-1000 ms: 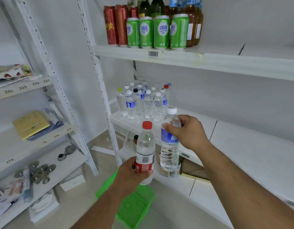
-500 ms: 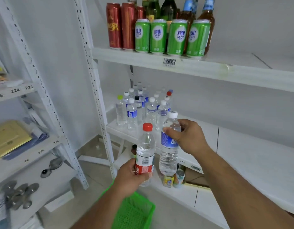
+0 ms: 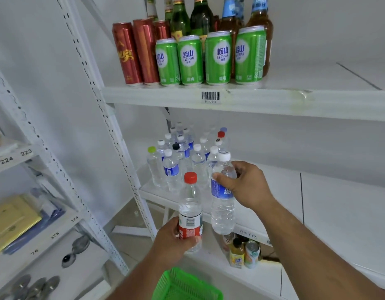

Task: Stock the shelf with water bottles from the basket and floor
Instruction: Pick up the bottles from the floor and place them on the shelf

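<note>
The head view is showing two water bottles being held in front of the middle shelf [image 3: 273, 191]. The red-capped bottle [image 3: 190, 211] is being gripped low on its label by the left hand [image 3: 174, 241], fingers wrapped round it; the white-capped bottle [image 3: 223, 195] is being pinched near its shoulder by the right hand [image 3: 247, 185]. Both are being kept upright, just beside each other, near the shelf's front edge and not yet set down.

A likely mishap is being judged here — the cluster of bottles [image 3: 182, 161] already standing at the left end of the shelf is packed tightly, so a bottle being pushed in carelessly could knock its neighbours over like skittles. The white-capped bottle is being held only by fingertips high up, so it could swing or slip if it is being lowered quickly. The two held bottles could also be bumped together.

Counts are being taken as follows: two bottles in hand; roughly fifteen bottles on the shelf, the rear ones too blurred to be counted exactly; four green cans [image 3: 211, 59] and three red cans [image 3: 137, 53] on the upper shelf, with several glass bottles behind them — their number cannot be told. One green basket [image 3: 187, 286] is being seen below, its contents hidden.
</note>
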Available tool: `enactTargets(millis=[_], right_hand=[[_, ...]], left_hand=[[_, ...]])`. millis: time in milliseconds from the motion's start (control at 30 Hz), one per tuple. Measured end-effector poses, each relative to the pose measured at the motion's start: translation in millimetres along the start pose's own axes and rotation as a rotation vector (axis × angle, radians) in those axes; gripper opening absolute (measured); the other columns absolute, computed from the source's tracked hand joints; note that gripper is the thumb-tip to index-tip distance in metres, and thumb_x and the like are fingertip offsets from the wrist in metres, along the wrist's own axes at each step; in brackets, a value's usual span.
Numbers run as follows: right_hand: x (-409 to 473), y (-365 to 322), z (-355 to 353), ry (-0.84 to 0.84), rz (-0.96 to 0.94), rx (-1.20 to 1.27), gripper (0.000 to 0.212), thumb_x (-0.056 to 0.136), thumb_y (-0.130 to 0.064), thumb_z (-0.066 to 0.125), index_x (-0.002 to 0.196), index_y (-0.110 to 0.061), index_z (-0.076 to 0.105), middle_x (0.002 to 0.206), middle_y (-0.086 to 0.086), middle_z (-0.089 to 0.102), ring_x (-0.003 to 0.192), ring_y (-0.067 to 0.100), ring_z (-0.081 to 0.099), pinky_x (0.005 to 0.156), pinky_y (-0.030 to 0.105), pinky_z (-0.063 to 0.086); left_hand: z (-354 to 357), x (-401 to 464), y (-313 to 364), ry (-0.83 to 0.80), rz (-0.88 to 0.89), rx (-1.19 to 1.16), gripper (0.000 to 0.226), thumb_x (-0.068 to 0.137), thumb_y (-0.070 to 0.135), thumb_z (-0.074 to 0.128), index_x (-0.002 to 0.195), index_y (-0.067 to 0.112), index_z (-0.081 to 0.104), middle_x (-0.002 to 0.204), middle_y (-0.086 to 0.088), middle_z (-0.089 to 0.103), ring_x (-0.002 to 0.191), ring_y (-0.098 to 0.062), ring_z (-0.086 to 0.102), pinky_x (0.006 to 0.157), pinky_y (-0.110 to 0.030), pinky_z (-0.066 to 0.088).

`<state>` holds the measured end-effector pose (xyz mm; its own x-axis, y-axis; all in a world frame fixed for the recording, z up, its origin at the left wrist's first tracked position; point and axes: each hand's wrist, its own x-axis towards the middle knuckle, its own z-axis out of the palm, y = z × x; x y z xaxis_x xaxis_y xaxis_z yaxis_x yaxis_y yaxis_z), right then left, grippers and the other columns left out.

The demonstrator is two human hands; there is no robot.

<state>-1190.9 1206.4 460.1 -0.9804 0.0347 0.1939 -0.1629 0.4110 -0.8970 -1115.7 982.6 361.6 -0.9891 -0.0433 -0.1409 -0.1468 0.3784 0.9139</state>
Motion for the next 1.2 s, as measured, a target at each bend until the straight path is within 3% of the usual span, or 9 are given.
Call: enactTargets(millis=[267,433,533,667,800,900,1000,1133,1200], right_hand=[[10.9,1.8,14.0,0.062,0.031,-0.043,0.036,0.074,-0.05,0.082,0.102,-0.029,0.074,0.09,-0.015,0.075,0.08,0.003,0.071,0.076,0.028,0.058],[13.4,-4.9,35.5,0.133,0.047,-0.092,0.031,0.074,-0.05,0.081,0.097,-0.031,0.074,0.086,-0.016,0.075,0.077,0.004,0.07,0.072,0.027,0.056],[15.7,-12.8,55.7,0.188,0.072,-0.104,0.031,0.075,-0.047,0.081,0.098,-0.03,0.073,0.086,-0.015,0.074,0.077,0.004,0.069,0.069,0.024,0.054],[21.5,-23.5,82.6,0.262,0.104,-0.122,0.025,0.076,-0.042,0.081,0.096,-0.029,0.073,0.084,-0.015,0.074,0.074,0.001,0.067,0.065,0.019,0.048],[27.6,-28.7,106.9,0.32,0.148,-0.151,0.027,0.078,-0.043,0.08,0.099,-0.029,0.071,0.088,-0.015,0.074,0.077,0.001,0.067,0.064,0.017,0.045],[30.7,-28.5,119.5,0.351,0.174,-0.16,0.029,0.079,-0.042,0.081,0.103,-0.028,0.071,0.091,-0.014,0.074,0.079,0.001,0.067,0.064,0.016,0.045],[36.6,-24.2,125.2,0.368,0.2,-0.165,0.03,0.079,-0.041,0.081,0.105,-0.03,0.07,0.092,-0.016,0.073,0.08,-0.001,0.066,0.064,0.014,0.046],[50.3,-10.9,124.2,0.378,0.229,-0.173,0.028,0.079,-0.041,0.081,0.102,-0.032,0.068,0.092,-0.017,0.072,0.082,-0.002,0.066,0.065,0.013,0.046],[59.4,-1.4,122.8,0.38,0.242,-0.168,0.027,0.078,-0.039,0.082,0.101,-0.034,0.067,0.09,-0.019,0.071,0.082,-0.005,0.065,0.065,0.011,0.045]], left_hand=[[-11.6,34.4,-4.7,-0.062,0.04,0.005,0.044,0.072,0.007,0.084,0.106,0.031,0.067,0.094,0.022,0.074,0.086,0.006,0.069,0.075,-0.014,0.053],[-29.8,61.5,-14.7,-0.132,0.066,-0.032,0.047,0.071,0.001,0.083,0.106,0.028,0.065,0.095,0.018,0.075,0.085,0.005,0.069,0.066,-0.008,0.051],[-48.4,81.7,-21.5,-0.174,0.078,-0.038,0.052,0.069,0.009,0.086,0.109,0.033,0.063,0.103,0.012,0.075,0.09,0.002,0.07,0.07,-0.012,0.052],[-74.4,110.8,-26.4,-0.236,0.097,-0.028,0.054,0.073,0.018,0.084,0.113,0.04,0.057,0.105,0.018,0.071,0.094,-0.002,0.068,0.061,-0.011,0.051],[-88.6,141.3,-30.9,-0.289,0.128,-0.026,0.055,0.072,0.023,0.084,0.116,0.039,0.055,0.107,0.02,0.067,0.095,0.006,0.062,0.066,-0.013,0.046],[-88.5,158.3,-33.2,-0.334,0.12,-0.022,0.054,0.074,0.018,0.083,0.114,0.037,0.053,0.097,0.026,0.061,0.087,0.012,0.055,0.065,-0.011,0.042],[-81.5,175.1,-35.5,-0.342,0.113,-0.027,0.056,0.072,0.017,0.084,0.117,0.033,0.056,0.099,0.023,0.063,0.089,0.01,0.058,0.068,-0.014,0.045],[-67.5,195.4,-35.4,-0.349,0.124,-0.022,0.055,0.071,0.016,0.085,0.113,0.033,0.055,0.101,0.017,0.065,0.087,0.008,0.06,0.063,-0.006,0.042],[-59.8,206.6,-35.3,-0.351,0.114,-0.004,0.057,0.07,0.02,0.087,0.115,0.034,0.054,0.106,0.017,0.063,0.093,0.0,0.062,0.074,-0.012,0.045]])
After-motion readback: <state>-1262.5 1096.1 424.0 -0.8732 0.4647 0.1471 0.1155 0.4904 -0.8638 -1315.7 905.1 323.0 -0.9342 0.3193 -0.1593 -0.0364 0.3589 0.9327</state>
